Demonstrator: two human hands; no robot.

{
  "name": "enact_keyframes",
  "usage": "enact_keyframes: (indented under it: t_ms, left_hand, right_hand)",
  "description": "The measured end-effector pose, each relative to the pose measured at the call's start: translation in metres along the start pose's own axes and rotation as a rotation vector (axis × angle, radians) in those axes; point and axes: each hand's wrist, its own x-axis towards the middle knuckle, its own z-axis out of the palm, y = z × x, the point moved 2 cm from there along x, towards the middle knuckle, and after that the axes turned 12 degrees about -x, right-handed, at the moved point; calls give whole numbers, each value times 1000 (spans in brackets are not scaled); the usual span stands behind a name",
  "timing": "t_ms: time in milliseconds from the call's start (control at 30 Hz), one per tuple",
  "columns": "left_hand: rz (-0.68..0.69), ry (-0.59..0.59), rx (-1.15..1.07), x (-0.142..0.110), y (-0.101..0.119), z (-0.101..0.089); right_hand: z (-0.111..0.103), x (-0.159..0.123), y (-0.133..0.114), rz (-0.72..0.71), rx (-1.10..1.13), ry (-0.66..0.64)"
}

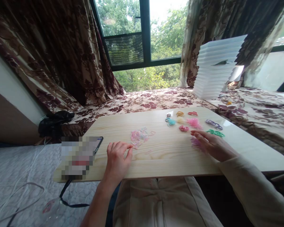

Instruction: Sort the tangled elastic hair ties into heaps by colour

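Note:
A loose pile of small pastel elastic bands (139,136) lies mid-table. At its near edge my left hand (118,159) is closed, thumb and index tips together; anything between them is too small to make out. My right hand (211,144) hovers over the right side with its fingers pressed together, and I cannot see what they hold. Beneath it a purple bunch of bands (196,142) is partly hidden. Around it lie a light pink bunch (194,123), darker pink bands (184,128), green bands (215,133), purple-and-white bands (214,124) and a turquoise bunch (171,122).
Yellow bands (180,113) and red bands (192,113) lie toward the back of the wooden tabletop (156,164). A phone (98,144), mostly blurred out, is at the left edge. Behind stand a tall white stack (215,69) and a window. A black bag (55,123) sits left.

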Motion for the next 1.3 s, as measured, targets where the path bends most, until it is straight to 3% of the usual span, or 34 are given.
enact_keyframes:
  t_ms: [133,333,467,667,1000,1300]
  left_hand:
    - [-28,-32,14,0,3,-2]
    - [-48,-82,4,-4,6,-4]
    - [-76,-95,13,-5,2,-7]
    - [-73,-125,38,-4,7,-7]
    - [37,-271,-43,-7,31,1]
    - [15,-236,-44,-8,27,2]
  right_hand:
    - [-11,-19,-3,40,88,22]
    - [6,-38,-55,-239,272,29]
    - [27,-32,-96,-389,366,10]
    - [45,-13,-126,-512,322,-4]
    - [53,-16,-134,-540,246,95]
    - [58,-13,-128,-382,198,45]
